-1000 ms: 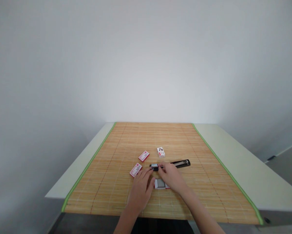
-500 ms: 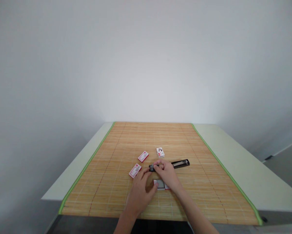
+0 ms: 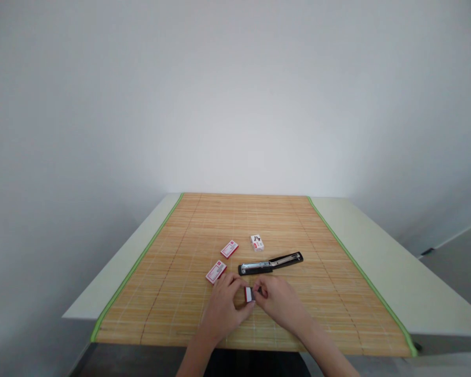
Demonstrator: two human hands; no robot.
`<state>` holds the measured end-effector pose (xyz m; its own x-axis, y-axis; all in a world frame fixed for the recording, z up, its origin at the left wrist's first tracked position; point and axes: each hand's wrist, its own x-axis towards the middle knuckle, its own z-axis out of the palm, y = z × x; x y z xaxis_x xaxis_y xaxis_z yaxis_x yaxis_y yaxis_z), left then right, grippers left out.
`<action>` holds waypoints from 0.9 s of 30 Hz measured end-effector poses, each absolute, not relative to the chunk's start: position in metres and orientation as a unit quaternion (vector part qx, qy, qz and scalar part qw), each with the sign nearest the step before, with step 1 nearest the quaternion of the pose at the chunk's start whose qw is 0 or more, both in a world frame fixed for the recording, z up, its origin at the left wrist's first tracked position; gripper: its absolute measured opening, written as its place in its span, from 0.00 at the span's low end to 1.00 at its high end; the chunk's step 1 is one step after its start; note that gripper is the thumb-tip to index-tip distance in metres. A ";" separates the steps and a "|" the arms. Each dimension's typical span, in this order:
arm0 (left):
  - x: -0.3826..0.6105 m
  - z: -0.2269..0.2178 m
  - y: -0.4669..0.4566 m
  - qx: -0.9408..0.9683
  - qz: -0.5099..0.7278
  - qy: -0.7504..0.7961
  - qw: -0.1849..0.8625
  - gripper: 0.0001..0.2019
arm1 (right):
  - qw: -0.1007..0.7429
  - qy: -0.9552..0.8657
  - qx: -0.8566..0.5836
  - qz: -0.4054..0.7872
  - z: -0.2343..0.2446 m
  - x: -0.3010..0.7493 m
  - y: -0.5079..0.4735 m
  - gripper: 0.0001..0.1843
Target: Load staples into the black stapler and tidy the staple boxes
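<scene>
Lying crosswise, the stapler [image 3: 255,267] opens rightward — left fingers [image 3: 237,284] pinching a box [image 3: 248,294], right [image 3: 264,281] bunched.

Low in the frame's centre, our left hand [image 3: 224,306] holds a small box [image 3: 248,295], our right hand [image 3: 279,299] touching it; above lies our opened black stapler [image 3: 255,267].

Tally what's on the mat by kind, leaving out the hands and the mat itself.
Boxes: 4, one of them at the left hand and right hand
Stapler: 1, opened out
Total: 5
</scene>
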<state>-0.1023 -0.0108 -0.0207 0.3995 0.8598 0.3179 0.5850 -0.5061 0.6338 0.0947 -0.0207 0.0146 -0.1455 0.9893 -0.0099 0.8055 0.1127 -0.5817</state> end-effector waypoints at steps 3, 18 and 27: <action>-0.103 -0.023 -0.010 0.806 0.322 0.443 0.222 0.15 | 0.177 -0.720 -0.632 0.228 0.008 0.089 -0.019 0.07; -0.113 -0.029 -0.009 0.803 0.309 0.458 0.224 0.16 | 0.223 -0.692 -0.614 0.306 0.003 0.164 -0.027 0.21; -0.115 -0.032 -0.001 0.802 0.280 0.455 0.267 0.11 | 0.250 -0.721 -0.552 0.335 -0.003 0.173 -0.038 0.13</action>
<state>-0.1148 -0.0009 -0.0321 0.4293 0.8794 0.2058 0.5803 -0.4431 0.6833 0.1734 -0.0381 -0.0035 -0.2651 0.9642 -0.0102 0.6293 0.1650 -0.7594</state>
